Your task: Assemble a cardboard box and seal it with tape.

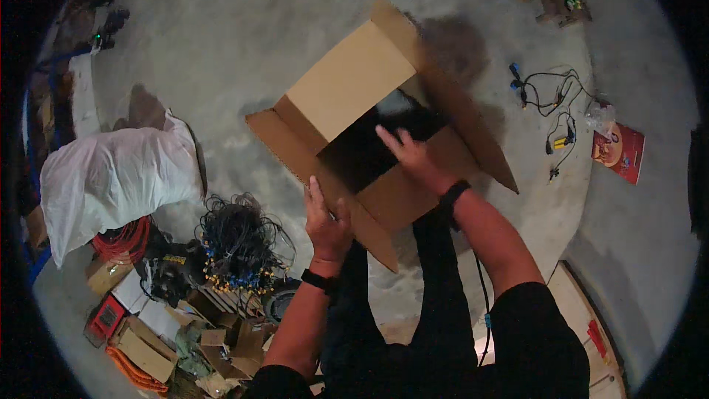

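A brown cardboard box [354, 81] with its flaps spread stands tilted in front of my legs. Dark material [362, 151] fills its inside; I cannot make out what it is. My right hand [410, 154] reaches over the near flap into the opening. Its fingers are apart and nothing shows in them. Along the outer edge of the box's left flap lies my left hand [326, 225], fingers stretched out and touching the cardboard. Both wrists carry black bands.
A stuffed white sack [125, 177] lies at left, near a heap of black cables [240, 236] and red cord [124, 240]. Opened cartons [144, 347] crowd the lower left. Loose wires [550, 96] and a red printed packet [619, 151] lie at right on the concrete floor.
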